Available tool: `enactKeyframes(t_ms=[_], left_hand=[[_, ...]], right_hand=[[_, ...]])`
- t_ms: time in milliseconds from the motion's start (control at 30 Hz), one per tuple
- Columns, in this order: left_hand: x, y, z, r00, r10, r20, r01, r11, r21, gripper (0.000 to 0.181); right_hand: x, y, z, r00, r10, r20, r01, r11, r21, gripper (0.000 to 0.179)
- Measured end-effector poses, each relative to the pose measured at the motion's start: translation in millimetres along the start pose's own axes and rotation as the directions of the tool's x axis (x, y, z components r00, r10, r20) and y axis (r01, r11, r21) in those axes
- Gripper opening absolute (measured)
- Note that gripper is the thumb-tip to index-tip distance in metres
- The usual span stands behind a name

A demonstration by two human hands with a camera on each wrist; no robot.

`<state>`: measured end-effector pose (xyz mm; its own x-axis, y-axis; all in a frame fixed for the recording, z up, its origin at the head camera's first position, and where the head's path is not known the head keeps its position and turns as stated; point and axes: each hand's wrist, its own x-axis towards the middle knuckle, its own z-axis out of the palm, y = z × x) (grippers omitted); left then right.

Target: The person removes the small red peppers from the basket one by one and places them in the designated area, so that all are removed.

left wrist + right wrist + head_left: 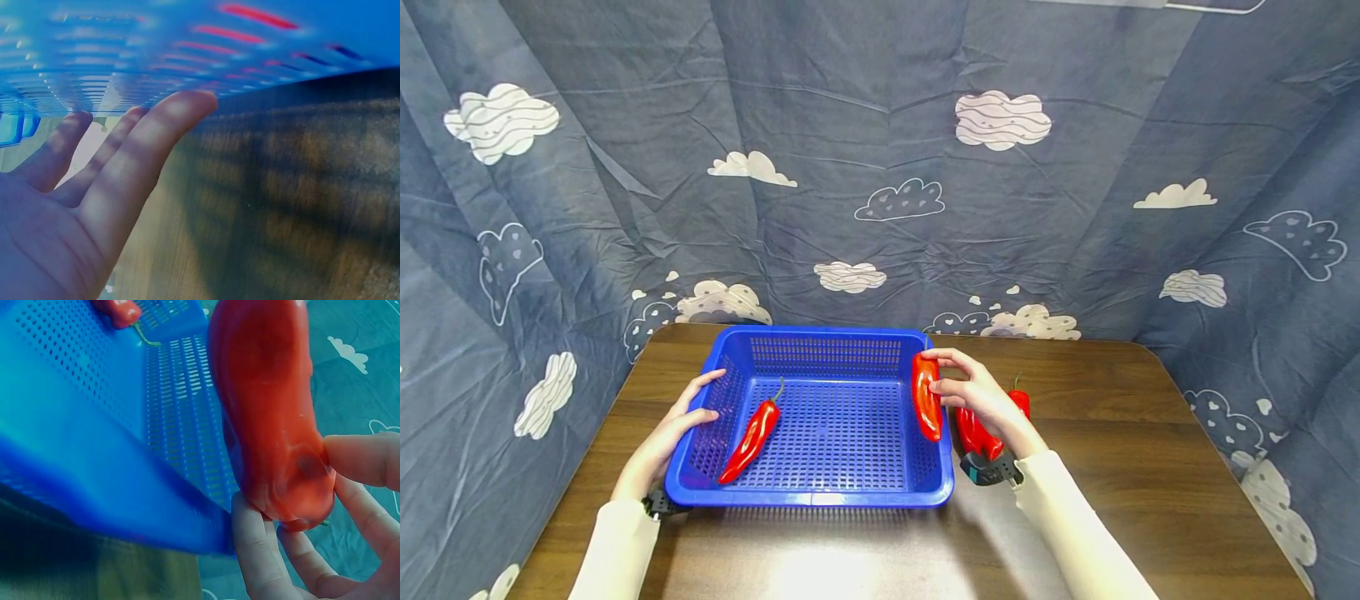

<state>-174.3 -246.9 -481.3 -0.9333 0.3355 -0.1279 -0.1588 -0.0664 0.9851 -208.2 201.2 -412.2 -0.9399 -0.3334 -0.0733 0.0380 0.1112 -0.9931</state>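
Note:
My right hand [973,392] pinches a long red chili pepper [926,408] near its stem end, over the right rim of a blue plastic basket [816,499]. In the right wrist view the pepper [265,406] hangs large between thumb and fingers, beside the basket wall. My left hand [666,437] touches the basket's left rim with its fingers fairly straight. Those fingers [128,162] lie against the blue slotted plastic in the left wrist view. Another red chili pepper [752,442] with a green stem lies inside the basket, toward the left.
More red chili peppers [967,429] lie on the wooden table [1105,433] right of the basket, partly hidden by the right hand and wrist. Behind the table hangs a dark blue cloth [820,225] printed with white clouds. Each wrist wears a black strap.

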Motion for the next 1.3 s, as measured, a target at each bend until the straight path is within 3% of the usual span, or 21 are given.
enactKeyframes(t_ms=[1300], left_hand=[[-0.2, -0.8, -0.7, 1.0, 0.003, 0.004, -0.003, 1.0, 0.015, 0.061]], right_hand=[[-19.7, 21.3, -45.3, 0.997, 0.007, -0.075, -0.008, 1.0, -0.017, 0.046]])
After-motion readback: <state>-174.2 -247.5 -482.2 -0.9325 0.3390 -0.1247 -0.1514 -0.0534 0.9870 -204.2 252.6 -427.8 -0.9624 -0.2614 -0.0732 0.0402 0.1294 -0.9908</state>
